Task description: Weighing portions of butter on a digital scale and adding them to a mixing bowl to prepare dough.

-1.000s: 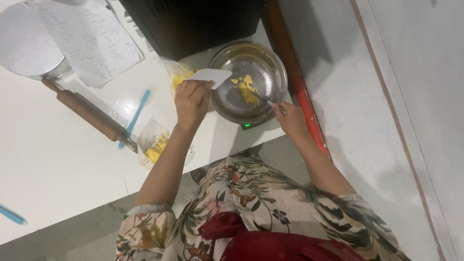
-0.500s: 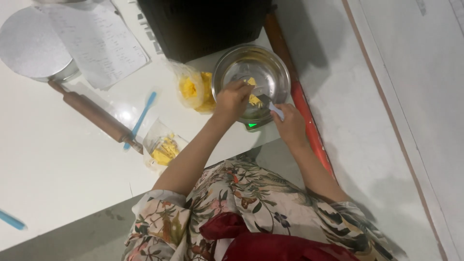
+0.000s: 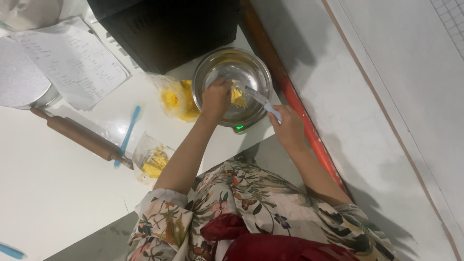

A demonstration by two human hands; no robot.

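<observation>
White counter (image 3: 43,193), left hand (image 3: 216,98) fingers curled in steel bowl (image 3: 212,72), right hand (image 3: 289,126) gripping knife (image 3: 261,100)

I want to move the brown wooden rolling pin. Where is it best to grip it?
Grip the brown wooden rolling pin around its thick middle barrel, from above: it lies flat on the white table, both narrow end handles are small, and the blue spatula crowds one end.

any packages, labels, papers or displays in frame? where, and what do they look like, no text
Clear plastic bag: left of the metal bowl, crumpled, yellow contents.
Second clear bag: near the table edge, by the left forearm, yellow pieces inside.
Handwritten sheet: top left, white, tilted.
Green display light: under the bowl's near rim, small glow.
</observation>
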